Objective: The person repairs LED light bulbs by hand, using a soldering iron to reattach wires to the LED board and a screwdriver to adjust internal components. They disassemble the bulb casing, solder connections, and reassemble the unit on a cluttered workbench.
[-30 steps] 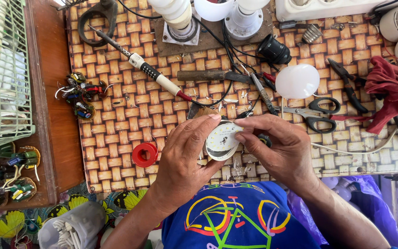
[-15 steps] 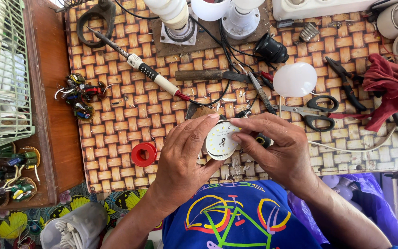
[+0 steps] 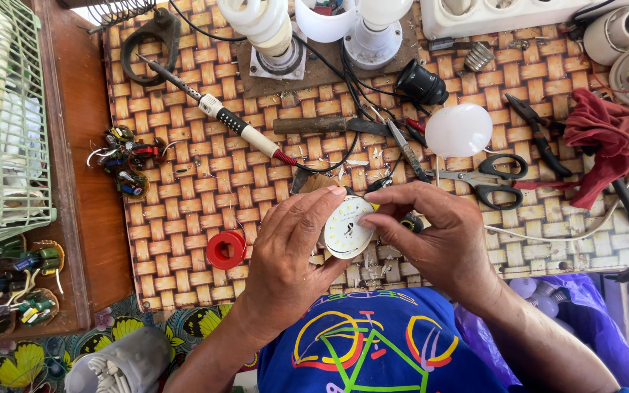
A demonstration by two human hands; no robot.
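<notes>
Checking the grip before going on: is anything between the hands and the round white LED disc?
Nothing visible. The left hand and right hand both touch the round white LED disc directly, holding it above the woven mat.

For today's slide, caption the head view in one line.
Both hands, left hand and right hand, hold a round white LED disc above a woven mat.

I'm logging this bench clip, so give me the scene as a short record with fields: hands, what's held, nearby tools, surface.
left hand: left hand grips the LED disc's left edge
right hand: right hand pinches its right edge
held: round white LED disc, face up, above the mat
nearby: red tape roll, soldering iron, scissors, white dome
surface: woven mat
</notes>
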